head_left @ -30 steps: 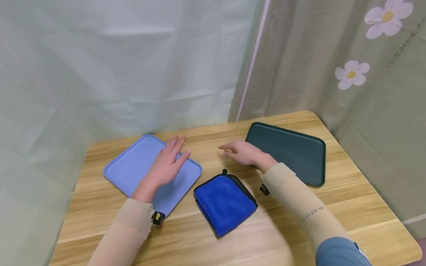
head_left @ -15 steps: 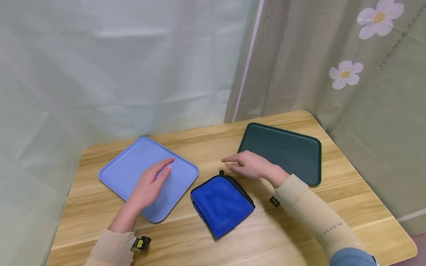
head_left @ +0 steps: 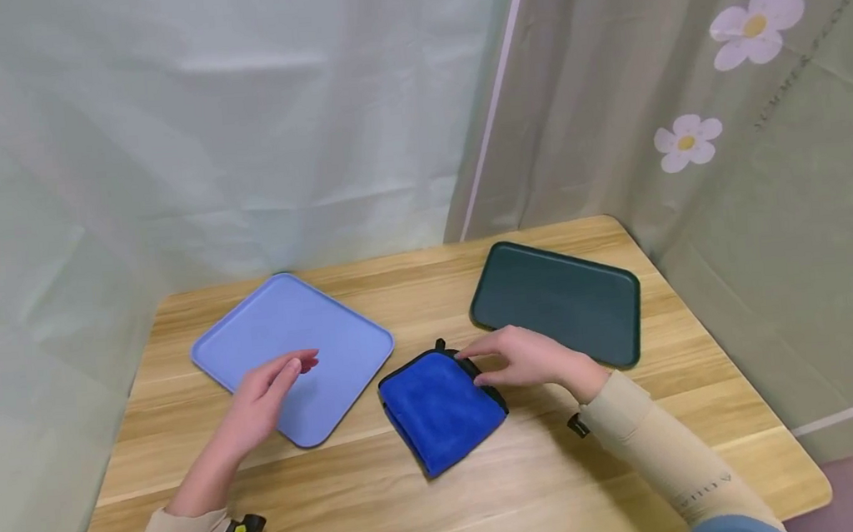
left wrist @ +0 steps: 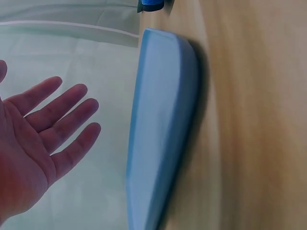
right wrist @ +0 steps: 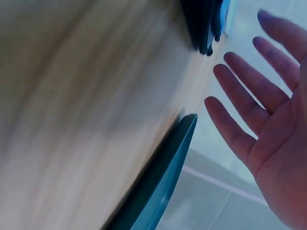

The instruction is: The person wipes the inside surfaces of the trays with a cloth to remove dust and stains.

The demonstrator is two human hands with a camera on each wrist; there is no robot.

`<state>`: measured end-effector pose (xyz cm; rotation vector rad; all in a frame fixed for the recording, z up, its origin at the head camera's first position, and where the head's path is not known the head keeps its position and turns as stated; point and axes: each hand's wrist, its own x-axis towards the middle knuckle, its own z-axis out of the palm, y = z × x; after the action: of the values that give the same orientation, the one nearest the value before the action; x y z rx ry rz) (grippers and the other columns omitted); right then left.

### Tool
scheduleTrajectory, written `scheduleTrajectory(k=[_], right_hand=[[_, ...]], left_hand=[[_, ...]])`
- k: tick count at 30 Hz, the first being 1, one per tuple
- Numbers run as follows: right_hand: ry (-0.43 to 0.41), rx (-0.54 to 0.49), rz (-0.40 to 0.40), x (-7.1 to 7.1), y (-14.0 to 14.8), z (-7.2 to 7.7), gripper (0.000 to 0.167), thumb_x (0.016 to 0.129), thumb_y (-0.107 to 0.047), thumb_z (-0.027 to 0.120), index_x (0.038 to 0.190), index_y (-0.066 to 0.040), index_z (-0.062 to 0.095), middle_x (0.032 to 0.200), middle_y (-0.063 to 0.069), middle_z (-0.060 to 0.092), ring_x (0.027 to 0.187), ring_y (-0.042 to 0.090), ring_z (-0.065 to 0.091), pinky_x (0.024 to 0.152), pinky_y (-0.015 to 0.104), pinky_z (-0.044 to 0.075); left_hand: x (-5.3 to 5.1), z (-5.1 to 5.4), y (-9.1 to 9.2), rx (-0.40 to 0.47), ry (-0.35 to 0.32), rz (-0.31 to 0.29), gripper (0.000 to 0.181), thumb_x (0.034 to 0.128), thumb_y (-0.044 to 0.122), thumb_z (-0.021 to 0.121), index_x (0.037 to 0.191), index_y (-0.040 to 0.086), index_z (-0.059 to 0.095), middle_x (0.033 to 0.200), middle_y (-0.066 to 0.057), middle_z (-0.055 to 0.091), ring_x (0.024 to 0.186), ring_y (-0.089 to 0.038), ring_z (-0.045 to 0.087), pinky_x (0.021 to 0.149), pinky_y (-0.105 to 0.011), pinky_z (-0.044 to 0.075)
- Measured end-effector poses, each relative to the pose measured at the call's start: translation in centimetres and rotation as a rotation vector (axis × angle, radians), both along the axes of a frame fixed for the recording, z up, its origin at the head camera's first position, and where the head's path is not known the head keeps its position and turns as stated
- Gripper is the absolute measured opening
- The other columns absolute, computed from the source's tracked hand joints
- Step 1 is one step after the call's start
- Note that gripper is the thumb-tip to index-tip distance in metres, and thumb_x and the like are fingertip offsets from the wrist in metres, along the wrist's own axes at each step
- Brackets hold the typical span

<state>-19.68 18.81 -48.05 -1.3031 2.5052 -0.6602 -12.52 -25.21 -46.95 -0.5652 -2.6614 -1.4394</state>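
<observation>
A folded blue cloth (head_left: 441,411) with black edging and a small black loop lies in the middle of the table in the head view. My right hand (head_left: 527,358) hovers over its right edge, thumb and fingers apart, holding nothing. The right wrist view shows those fingers (right wrist: 240,96) spread, apart from the dark layered edge of the cloth (right wrist: 204,24). Over the light blue tray (head_left: 342,339) on the left is my left hand (head_left: 257,404), its fingers loosely extended. Nothing is in its palm in the left wrist view, and the tray (left wrist: 158,105) is apart from it.
A dark green tray (head_left: 560,301) lies at the back right of the wooden table (head_left: 491,511). Pale curtains (head_left: 310,125) hang behind and along the sides, with printed flowers on the right. A black wrist strap (head_left: 244,529) sticks out from the left cuff.
My left hand has drawn back toward me and left over the light blue tray. My right hand has come down from beyond the cloth to above its right edge. The cloth stays in place.
</observation>
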Motion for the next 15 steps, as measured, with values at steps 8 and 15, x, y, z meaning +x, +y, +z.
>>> scheduleTrajectory(k=[8,15], right_hand=[[-0.011,0.071,0.125,2.7,-0.1,-0.3,0.063,0.091,-0.042,0.088,0.147,-0.021,0.068,0.159,0.004,0.054,0.150,0.030,0.046,0.121,0.049,0.039],[-0.007,0.067,0.185,3.9,-0.5,-1.2,0.081,0.082,-0.054,0.091,0.151,-0.022,0.064,0.171,0.008,0.035,0.162,0.040,0.017,0.127,0.058,0.023]], left_hand=[[2.2,-0.4,-1.1,0.012,-0.026,0.017,0.038,0.1177,0.015,0.041,0.140,-0.004,0.066,0.125,-0.020,0.074,0.114,-0.022,0.072,0.095,-0.014,0.050],[3.2,-0.8,-1.9,0.009,-0.025,0.073,0.037,0.1173,0.014,0.042,0.137,-0.003,0.068,0.118,-0.020,0.075,0.107,-0.016,0.073,0.091,-0.018,0.053]])
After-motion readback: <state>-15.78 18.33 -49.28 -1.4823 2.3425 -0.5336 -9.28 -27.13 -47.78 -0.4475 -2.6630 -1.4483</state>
